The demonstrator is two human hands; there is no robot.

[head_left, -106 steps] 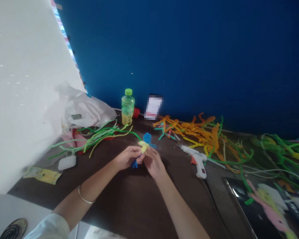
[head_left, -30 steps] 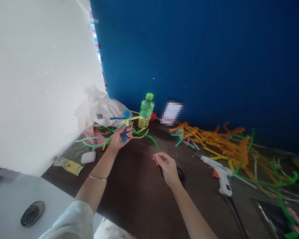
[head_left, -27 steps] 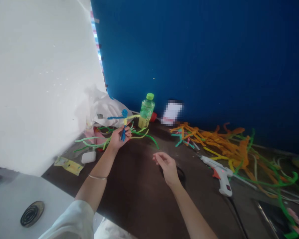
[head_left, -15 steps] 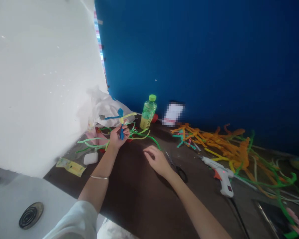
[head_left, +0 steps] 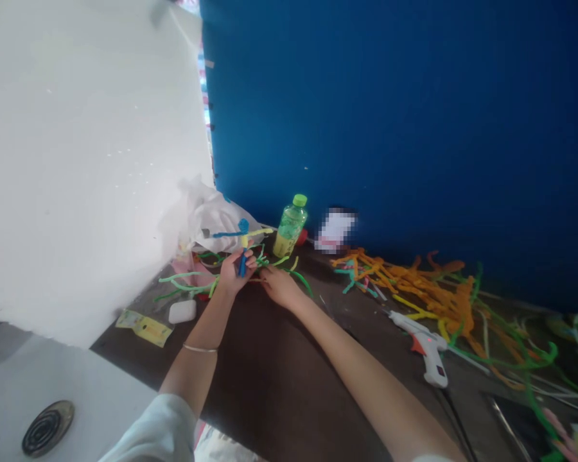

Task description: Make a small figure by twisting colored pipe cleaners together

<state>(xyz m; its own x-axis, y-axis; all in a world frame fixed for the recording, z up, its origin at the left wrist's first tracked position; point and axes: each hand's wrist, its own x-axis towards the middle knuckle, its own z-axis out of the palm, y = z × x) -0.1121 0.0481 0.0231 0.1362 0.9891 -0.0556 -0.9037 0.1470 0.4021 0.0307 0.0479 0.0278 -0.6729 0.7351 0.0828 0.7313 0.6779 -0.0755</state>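
My left hand (head_left: 235, 268) is closed around the lower part of a small blue and yellow pipe-cleaner figure (head_left: 243, 230), held upright with a round blue top and one blue and one yellow arm sticking out sideways. Just right of it, my right hand (head_left: 279, 286) reaches over the table near some green pipe cleaners (head_left: 299, 280). Its fingers are bent and blurred, and whether they grip anything is unclear. More light green pipe cleaners (head_left: 176, 281) lie left of my left hand.
A green-capped bottle (head_left: 290, 228) stands behind my hands. To the left are a white case (head_left: 182, 312) and a yellow packet (head_left: 147, 328). Rightward lie orange pipe cleaners (head_left: 417, 282), a white glue gun (head_left: 428, 350) and a dark flat device (head_left: 520, 417).
My right hand has moved forward and left, close beside my left hand. The left hand still holds the figure. The view has shifted slightly.
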